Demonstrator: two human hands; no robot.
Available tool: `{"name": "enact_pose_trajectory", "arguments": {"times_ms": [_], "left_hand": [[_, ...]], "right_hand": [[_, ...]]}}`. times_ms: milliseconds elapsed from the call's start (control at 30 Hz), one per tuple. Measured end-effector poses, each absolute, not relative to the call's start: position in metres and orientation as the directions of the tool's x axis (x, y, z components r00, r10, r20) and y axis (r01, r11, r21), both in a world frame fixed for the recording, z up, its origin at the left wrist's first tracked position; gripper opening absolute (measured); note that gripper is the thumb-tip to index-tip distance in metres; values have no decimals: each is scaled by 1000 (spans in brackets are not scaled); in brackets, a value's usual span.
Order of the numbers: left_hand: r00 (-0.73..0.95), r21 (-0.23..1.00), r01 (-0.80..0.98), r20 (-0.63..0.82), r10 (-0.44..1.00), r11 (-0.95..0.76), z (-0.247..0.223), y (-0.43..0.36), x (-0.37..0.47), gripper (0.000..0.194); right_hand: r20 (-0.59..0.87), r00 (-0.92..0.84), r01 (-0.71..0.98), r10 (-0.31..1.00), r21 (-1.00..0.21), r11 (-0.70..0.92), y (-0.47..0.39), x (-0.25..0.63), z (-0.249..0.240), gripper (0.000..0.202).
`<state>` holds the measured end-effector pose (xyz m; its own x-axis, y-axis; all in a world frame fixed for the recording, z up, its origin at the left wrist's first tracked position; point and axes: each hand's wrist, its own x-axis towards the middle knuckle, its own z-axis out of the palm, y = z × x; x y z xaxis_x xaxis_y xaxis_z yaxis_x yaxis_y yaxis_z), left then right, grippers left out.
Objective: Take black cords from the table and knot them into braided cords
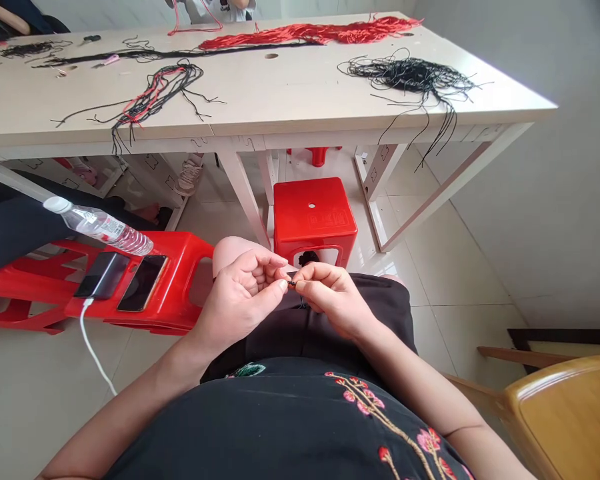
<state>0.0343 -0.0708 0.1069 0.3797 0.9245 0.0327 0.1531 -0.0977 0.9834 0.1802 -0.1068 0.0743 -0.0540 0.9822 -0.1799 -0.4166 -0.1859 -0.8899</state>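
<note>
While the left hand (243,287) and right hand (337,297) nearly meet above the lap, one short black cord (292,283) sits between them, pinched by thumb and fingertips of each, fingers curled. On the table (280,90), one black-and-red bundle (153,97) and one black bundle (410,75) overhang the near edge; one red bundle (310,35) lies along the far edge.
</note>
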Motion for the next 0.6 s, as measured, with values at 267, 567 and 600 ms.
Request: {"name": "enact_pose_trajectory", "arguments": {"times_ms": [267,567,600], "left_hand": [[374,969,189,79,924,-159,98,-71,40,21],[440,965,142,140,887,-222,103,-72,31,21],[448,953,172,151,881,-251,103,-72,30,23]], "right_hand": [[-106,48,-336,993,-938,-84,-104,176,65,7],[-252,-152,-581,956,-759,-293,-107,173,76,18],[-241,-148,-566,959,-775,-282,-107,173,77,20]]}}
